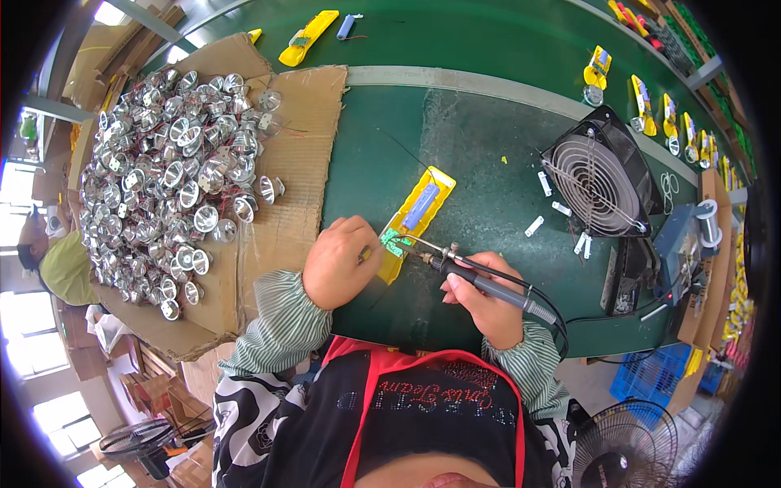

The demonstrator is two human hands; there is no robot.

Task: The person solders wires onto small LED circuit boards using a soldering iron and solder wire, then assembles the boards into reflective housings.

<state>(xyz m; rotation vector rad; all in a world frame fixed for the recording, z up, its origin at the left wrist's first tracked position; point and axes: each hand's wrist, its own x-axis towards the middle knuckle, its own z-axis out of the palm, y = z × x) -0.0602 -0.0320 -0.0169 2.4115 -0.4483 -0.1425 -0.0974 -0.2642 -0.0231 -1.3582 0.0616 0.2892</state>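
In front of me on the green bench lies a yellow plastic housing half (pixel 440 180), tilted up to the right. A blue cylindrical battery cell (pixel 421 205) sits inside it, with a small green circuit board (pixel 394 244) nearer me. My right hand (pixel 491 307) is closed around a soldering iron (pixel 503 292) with a thin metal feed tube along its front; its tip reaches the circuit board. At the board's left edge is my left hand (pixel 342 259), fingers pinched together. Whatever they hold is too small and hidden to name.
Many silvery lamp reflectors (pixel 189 130) are heaped on cardboard (pixel 297 154) at left. A black fan with a wire grille (pixel 598 175), small white parts (pixel 534 226) and a solder spool (pixel 709 224) are at right. More yellow housings (pixel 309 38) lie on the strip beyond.
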